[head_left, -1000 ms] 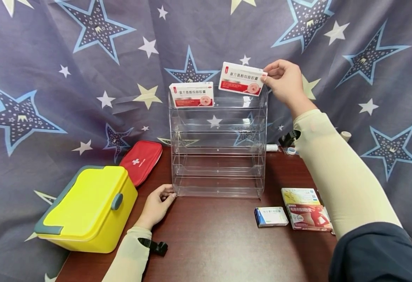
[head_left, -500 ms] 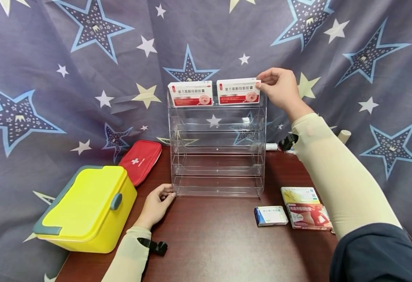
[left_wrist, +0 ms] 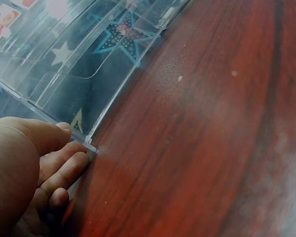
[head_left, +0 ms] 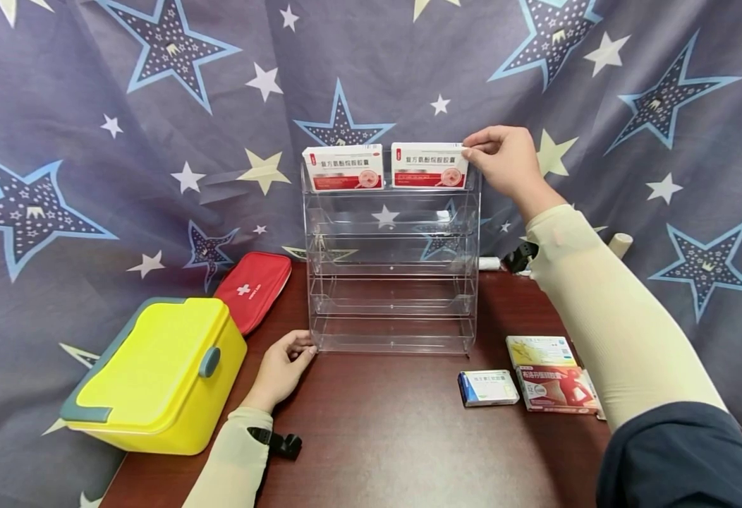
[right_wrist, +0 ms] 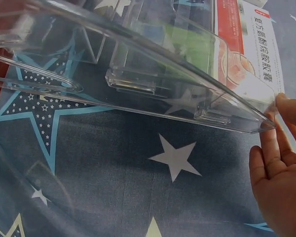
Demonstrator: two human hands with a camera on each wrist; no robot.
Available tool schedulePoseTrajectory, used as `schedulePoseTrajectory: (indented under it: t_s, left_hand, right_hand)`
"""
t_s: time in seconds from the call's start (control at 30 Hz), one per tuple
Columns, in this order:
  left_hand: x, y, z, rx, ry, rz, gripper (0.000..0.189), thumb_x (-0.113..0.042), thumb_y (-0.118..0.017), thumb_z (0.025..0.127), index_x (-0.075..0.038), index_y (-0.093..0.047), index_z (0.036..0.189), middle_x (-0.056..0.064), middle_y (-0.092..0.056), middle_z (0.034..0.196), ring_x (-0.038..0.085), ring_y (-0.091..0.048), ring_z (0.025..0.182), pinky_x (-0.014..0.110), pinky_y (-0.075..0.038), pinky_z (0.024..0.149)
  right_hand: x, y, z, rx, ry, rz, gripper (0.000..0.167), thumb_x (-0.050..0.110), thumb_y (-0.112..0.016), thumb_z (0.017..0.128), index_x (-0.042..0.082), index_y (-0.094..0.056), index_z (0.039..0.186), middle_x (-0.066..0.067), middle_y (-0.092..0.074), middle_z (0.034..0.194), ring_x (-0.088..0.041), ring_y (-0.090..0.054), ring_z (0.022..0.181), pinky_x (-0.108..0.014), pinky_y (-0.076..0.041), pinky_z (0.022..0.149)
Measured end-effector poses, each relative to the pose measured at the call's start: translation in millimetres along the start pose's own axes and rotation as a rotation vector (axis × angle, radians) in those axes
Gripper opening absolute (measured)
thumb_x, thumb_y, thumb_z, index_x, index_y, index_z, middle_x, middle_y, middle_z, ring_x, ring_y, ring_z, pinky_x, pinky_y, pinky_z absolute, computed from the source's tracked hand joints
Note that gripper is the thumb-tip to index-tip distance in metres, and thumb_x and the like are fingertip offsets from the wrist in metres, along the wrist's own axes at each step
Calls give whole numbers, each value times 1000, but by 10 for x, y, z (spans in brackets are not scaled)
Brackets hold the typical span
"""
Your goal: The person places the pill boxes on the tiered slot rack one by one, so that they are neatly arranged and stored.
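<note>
A clear plastic tiered rack [head_left: 391, 308] stands upright on the table. Two white-and-red medicine boxes sit side by side on its top tier: the left medicine box [head_left: 344, 169] and the right medicine box [head_left: 430, 166]. My right hand [head_left: 504, 161] has thumb and fingers at the upper right corner of the right box, pinching it. Seen from the right wrist, that thumb meets the end of the box [right_wrist: 256, 44], beside the rack's top corner. Low down, my left hand [head_left: 280, 372] grips the rack's front left bottom corner; thumb and fingers [left_wrist: 64, 170] lie on either side of its edge.
A yellow lidded box [head_left: 155, 367] and a red first-aid pouch [head_left: 254, 291] are on the left. At right lie a blue-and-white medicine box [head_left: 488, 388], a red medicine box [head_left: 558, 389] and a yellow-and-white one [head_left: 541, 351]. A star-patterned curtain [head_left: 219, 141] hangs behind.
My right hand has lowered the right medicine box from a tilt above the rack to level on the top tier, beside the left one. The left hand has stayed at the rack's corner.
</note>
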State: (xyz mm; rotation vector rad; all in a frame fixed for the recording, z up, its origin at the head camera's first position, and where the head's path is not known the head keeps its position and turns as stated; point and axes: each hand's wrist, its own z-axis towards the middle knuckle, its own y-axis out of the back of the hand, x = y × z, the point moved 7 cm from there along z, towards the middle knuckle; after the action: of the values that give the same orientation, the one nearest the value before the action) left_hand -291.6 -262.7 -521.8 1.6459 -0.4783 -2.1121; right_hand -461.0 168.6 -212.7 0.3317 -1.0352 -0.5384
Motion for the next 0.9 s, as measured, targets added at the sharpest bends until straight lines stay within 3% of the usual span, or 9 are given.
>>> schedulePoseTrajectory:
  t_s: [0.33,0.53,0.73,0.9]
  left_hand:
    - [14,-15,9,4,3,8,23,-6,-75,97,-8,-72,120,4,-74,103,17,-69,94,30,-51,86]
    - [29,-23,12,5,-1,4,22,-7,-75,97,-9,-72,119,3,-75,103,17,-69,94,30,-51,86]
    - [47,-26,20,4,1,8,24,-7,-75,98,-9,-72,121,3,-75,104,16,-70,95,29,-50,86]
    - [22,-9,4,4,4,8,25,-7,-75,97,-7,-71,122,4,-75,104,17,-70,96,31,-51,87]
  right_hand:
    - [5,41,-15,0,16,29,25,23,-77,97,6,-79,115,-5,-79,104,-3,-69,89,-21,-47,74]
    - [13,203,-118,-28,51,59,23,19,-78,96,4,-79,113,-2,-79,100,0,-69,85,-20,-48,72]
    - [3,477,-425,-60,122,86,24,18,-81,94,2,-78,113,3,-79,96,2,-69,81,-16,-50,71]
    - [-172,760,-886,-78,145,37,25,17,-82,93,4,-79,114,16,-76,95,3,-68,81,-14,-48,71]
